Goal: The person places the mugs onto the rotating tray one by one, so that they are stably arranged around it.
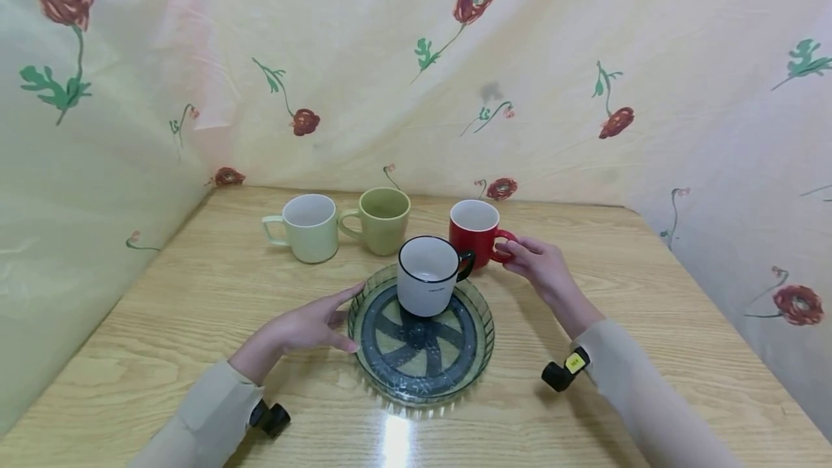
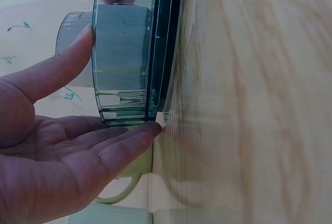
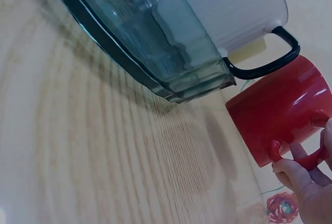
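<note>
My right hand (image 1: 538, 269) grips the handle of a red mug (image 1: 469, 243) with a white inside; whether the mug's base touches the table I cannot tell. In the right wrist view, fingers and thumb (image 3: 295, 175) close round that handle. A clear glass dish (image 1: 419, 396) with a ribbed wall stands on the table. Inside it, toward the back, a white mug (image 1: 425, 295) with a black rim and black handle stands upright. My left hand (image 1: 308, 323) lies at the dish's left side, fingers extended, thumb near the rim in the left wrist view (image 2: 78, 53).
Behind the dish at the left stand a pale green mug (image 1: 312, 237) and an olive-green mug (image 1: 385, 226), handles to the left. The wooden table (image 1: 162, 323) ends at a flowered cloth (image 1: 364, 78) hanging at the back and sides.
</note>
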The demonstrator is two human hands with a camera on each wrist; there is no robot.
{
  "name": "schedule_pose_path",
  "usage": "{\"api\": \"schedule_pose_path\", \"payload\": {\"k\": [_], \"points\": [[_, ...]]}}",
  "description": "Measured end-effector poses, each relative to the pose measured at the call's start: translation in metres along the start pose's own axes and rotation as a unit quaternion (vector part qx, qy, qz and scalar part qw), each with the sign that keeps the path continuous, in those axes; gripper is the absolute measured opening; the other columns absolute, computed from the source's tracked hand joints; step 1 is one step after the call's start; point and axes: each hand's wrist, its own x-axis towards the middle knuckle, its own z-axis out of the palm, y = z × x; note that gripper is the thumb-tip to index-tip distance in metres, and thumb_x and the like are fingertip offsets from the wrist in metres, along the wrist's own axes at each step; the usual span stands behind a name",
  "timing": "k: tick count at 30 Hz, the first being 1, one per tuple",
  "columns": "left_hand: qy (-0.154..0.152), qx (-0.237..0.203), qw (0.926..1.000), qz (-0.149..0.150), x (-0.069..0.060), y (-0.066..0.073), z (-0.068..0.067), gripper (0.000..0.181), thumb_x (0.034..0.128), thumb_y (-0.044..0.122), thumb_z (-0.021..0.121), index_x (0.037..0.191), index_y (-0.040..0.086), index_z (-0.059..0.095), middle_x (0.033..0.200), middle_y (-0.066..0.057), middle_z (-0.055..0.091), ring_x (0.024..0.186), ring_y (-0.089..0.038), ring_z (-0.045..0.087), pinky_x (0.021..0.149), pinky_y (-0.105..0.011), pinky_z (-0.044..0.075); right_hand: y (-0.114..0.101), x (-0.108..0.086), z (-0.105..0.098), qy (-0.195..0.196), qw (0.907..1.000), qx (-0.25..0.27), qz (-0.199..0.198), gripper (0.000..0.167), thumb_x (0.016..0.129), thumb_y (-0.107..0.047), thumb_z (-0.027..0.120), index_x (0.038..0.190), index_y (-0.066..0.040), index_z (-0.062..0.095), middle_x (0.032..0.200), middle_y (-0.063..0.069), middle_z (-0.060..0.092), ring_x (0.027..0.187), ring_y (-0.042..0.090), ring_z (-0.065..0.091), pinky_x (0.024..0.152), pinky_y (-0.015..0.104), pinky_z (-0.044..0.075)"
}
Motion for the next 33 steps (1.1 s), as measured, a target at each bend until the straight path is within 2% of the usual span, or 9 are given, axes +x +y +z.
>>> {"api": "schedule_pose_path", "payload": {"k": [8,18,25,33], "points": [[-0.001,-0.007,1.0000,0.000,0.000,0.000,-0.001,0.102,0.0816,0.007,0.074,0.157,0.011,0.006,0.162,-0.022,0.001,0.143,-0.050,0.022,0.115,-0.057,0.030,-0.008,-0.019,-0.008,-0.001,0.9998,0.003,-0.019,0.019,0.097,-0.011,0.057,0.092,-0.019,0.073,0.090,-0.010,0.075,0.088,0.004,0.071,0.077,0.020,0.059],[-0.001,-0.007,1.0000,0.007,0.000,0.000,0.001,0.102,0.0814,0.006,0.075,0.157,0.009,0.006,0.162,-0.023,0.001,0.142,-0.051,0.022,0.116,-0.058,0.028,-0.016,-0.046,-0.023,0.031,0.9995,-0.004,-0.009,0.017,0.095,-0.013,0.061,0.088,-0.022,0.075,0.089,-0.012,0.075,0.086,0.003,0.071,0.075,0.018,0.059],[0.000,-0.010,0.9999,0.013,0.001,0.000,0.002,0.103,0.0803,0.004,0.075,0.156,0.008,0.006,0.161,-0.026,0.002,0.142,-0.052,0.022,0.114,-0.057,0.030,-0.017,-0.063,-0.030,0.027,0.9994,-0.017,-0.012,0.017,0.095,-0.014,0.060,0.089,-0.022,0.074,0.092,-0.012,0.075,0.088,0.003,0.072,0.076,0.019,0.059],[-0.006,-0.004,0.9998,0.018,0.002,0.000,0.001,0.102,0.0814,0.004,0.075,0.156,0.006,0.005,0.161,-0.026,0.001,0.142,-0.052,0.021,0.115,-0.057,0.030,-0.017,-0.080,-0.032,0.028,0.9996,0.001,0.002,0.021,0.095,-0.014,0.060,0.089,-0.026,0.076,0.093,-0.012,0.075,0.085,0.004,0.072,0.075,0.018,0.059]]}}
